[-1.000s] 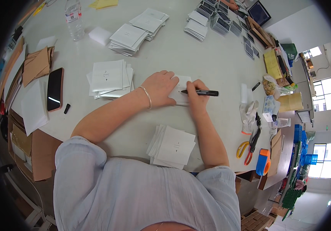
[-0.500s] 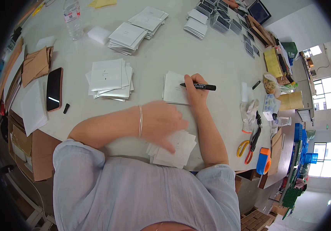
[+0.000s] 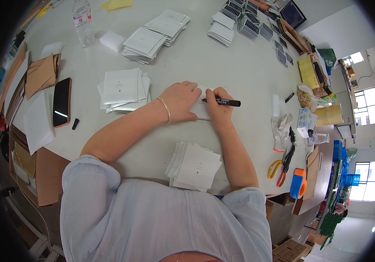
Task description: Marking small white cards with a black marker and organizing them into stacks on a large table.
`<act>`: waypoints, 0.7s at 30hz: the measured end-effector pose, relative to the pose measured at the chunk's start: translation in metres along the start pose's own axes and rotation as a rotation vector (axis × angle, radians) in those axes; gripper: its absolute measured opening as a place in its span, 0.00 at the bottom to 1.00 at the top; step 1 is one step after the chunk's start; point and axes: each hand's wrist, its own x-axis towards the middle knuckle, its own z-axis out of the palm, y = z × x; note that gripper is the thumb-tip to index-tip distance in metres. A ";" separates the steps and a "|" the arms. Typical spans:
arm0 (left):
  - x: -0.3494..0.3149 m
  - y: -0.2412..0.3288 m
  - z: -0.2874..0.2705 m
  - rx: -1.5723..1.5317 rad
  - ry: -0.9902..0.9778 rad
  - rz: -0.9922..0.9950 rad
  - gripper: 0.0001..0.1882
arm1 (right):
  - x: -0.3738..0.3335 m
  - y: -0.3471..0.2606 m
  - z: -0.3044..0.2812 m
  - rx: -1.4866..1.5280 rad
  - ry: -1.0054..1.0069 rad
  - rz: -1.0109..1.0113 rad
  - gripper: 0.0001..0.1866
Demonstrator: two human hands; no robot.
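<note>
My right hand [image 3: 220, 111] is closed around a black marker [image 3: 230, 102], its tip low over a small stack of flat white squares [image 3: 204, 114] at mid-table. Across the left side of that same stack lies my left hand [image 3: 180, 102], fingers extended and holding nothing. Much of the stack is hidden beneath both hands. Close to my body sits a second pile of white squares [image 3: 198, 168], the top one bearing small dark marks. A similar marked pile [image 3: 121, 87] rests left of my left hand.
Farther off are more white piles [image 3: 143, 41], a water bottle [image 3: 83, 24] and grey striped panels [image 3: 249, 27]. A phone [image 3: 61, 102] and a black cap [image 3: 75, 124] lie left. Pliers [image 3: 289, 155], a glove [image 3: 280, 133] and an orange-blue tape dispenser [image 3: 298, 183] line the right.
My left hand has moved away from the near pile, up onto the middle stack, uncovering the near pile's top square. My right hand with the marker has shifted slightly down and left.
</note>
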 end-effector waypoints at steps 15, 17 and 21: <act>-0.001 0.006 -0.005 0.000 -0.040 -0.093 0.28 | -0.008 0.003 -0.001 0.102 -0.055 0.018 0.13; -0.001 0.006 -0.003 -0.006 -0.035 -0.096 0.27 | -0.008 0.004 -0.002 0.141 -0.029 0.021 0.13; -0.001 0.006 -0.003 0.000 -0.017 -0.086 0.27 | -0.008 0.001 -0.002 0.096 -0.035 -0.005 0.13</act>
